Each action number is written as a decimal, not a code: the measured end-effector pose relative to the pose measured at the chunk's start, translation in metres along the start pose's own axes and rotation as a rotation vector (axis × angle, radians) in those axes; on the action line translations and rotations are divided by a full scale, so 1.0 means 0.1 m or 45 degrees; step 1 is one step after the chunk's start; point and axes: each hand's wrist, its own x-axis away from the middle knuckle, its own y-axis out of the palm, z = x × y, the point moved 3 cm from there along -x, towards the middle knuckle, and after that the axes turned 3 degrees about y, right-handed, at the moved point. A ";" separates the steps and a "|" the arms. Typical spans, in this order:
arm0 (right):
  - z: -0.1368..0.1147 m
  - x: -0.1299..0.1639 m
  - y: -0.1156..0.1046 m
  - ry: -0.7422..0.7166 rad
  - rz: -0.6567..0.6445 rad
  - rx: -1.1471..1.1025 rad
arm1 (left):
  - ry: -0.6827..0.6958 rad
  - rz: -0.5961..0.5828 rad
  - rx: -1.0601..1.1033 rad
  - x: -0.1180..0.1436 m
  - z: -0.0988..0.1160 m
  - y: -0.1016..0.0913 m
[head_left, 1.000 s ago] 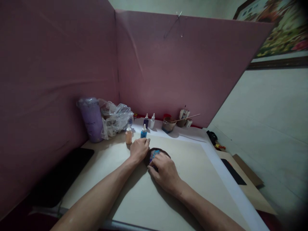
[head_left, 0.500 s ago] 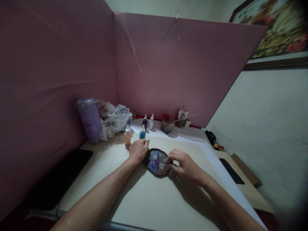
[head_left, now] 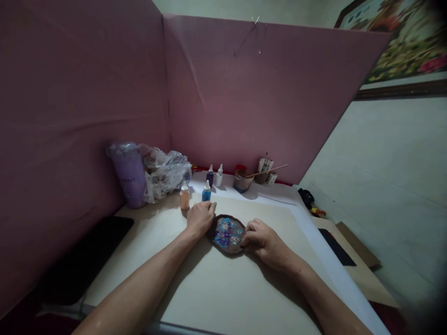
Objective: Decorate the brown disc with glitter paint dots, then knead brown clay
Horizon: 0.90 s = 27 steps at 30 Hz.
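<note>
A small round brown dish (head_left: 228,253) with a raised, uneven rim lies on the pale table sheet. Blue, purple and peach flower-like dabs cover its inside. My left hand (head_left: 200,217) rests at the dish's upper left edge with curled fingers; whatever is inside them is hidden. At the right rim, my right hand (head_left: 262,242) is closed, thumb and fingers pinched against the edge. Just beyond my left hand stand a blue paint bottle (head_left: 206,193) and a peach paint bottle (head_left: 184,199), both with white nozzle caps.
Farther back are a purple bottle (head_left: 210,178), a white bottle (head_left: 219,178), a cup of murky liquid (head_left: 243,182) with a brush (head_left: 268,171) across it, and a holder of pens (head_left: 264,171). A purple tumbler (head_left: 132,179) and plastic bag (head_left: 167,174) stand left, before pink panels (head_left: 265,102).
My right hand's fingers have drawn back from over the dish's inside to its right rim, curling more tightly. My left hand stays in place.
</note>
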 end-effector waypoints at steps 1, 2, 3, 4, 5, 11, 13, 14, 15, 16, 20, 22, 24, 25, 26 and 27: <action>0.01 0.00 0.01 0.001 0.004 0.000 | 0.001 -0.004 -0.002 0.00 0.00 0.00; 0.01 0.00 0.01 -0.001 0.005 -0.001 | 0.000 -0.009 -0.004 0.00 0.01 0.00; 0.02 -0.01 0.02 -0.005 0.003 -0.006 | 0.000 -0.013 -0.006 0.01 0.01 -0.01; 0.02 -0.01 0.01 -0.007 0.003 -0.011 | -0.001 -0.016 -0.008 0.01 0.01 -0.01; 0.03 -0.01 0.01 -0.006 0.002 -0.017 | -0.001 -0.017 -0.009 0.01 0.01 -0.01; 0.08 0.00 -0.09 0.056 0.022 -0.086 | 0.000 -0.025 -0.016 0.00 0.01 0.00; 0.10 0.00 -0.07 0.060 0.001 -0.091 | -0.005 -0.020 -0.020 0.00 0.00 0.01; 0.10 0.00 -0.05 0.056 -0.010 -0.088 | -0.007 -0.018 -0.021 0.00 0.00 0.01; 0.11 -0.01 -0.03 0.051 -0.016 -0.085 | -0.008 -0.018 -0.020 0.00 0.00 0.01; 0.11 -0.01 -0.02 0.046 -0.015 -0.082 | -0.008 -0.016 -0.019 0.00 0.01 0.01; 0.13 -0.02 0.00 0.040 -0.007 -0.091 | -0.004 -0.019 -0.021 0.00 0.01 0.01; 0.15 -0.02 -0.04 0.046 -0.001 -0.100 | -0.013 -0.032 -0.023 0.00 0.01 0.01; 0.17 -0.02 -0.09 0.104 0.053 -0.076 | -0.021 -0.041 -0.026 0.00 0.01 0.01; 0.19 -0.01 -0.12 0.158 0.086 -0.037 | -0.024 -0.044 -0.030 0.00 0.01 0.01; 0.20 -0.01 -0.13 0.222 0.106 0.020 | -0.024 -0.045 -0.034 0.00 0.01 0.01; 0.21 0.00 -0.13 0.285 0.102 0.090 | -0.021 -0.045 -0.039 0.00 0.01 0.01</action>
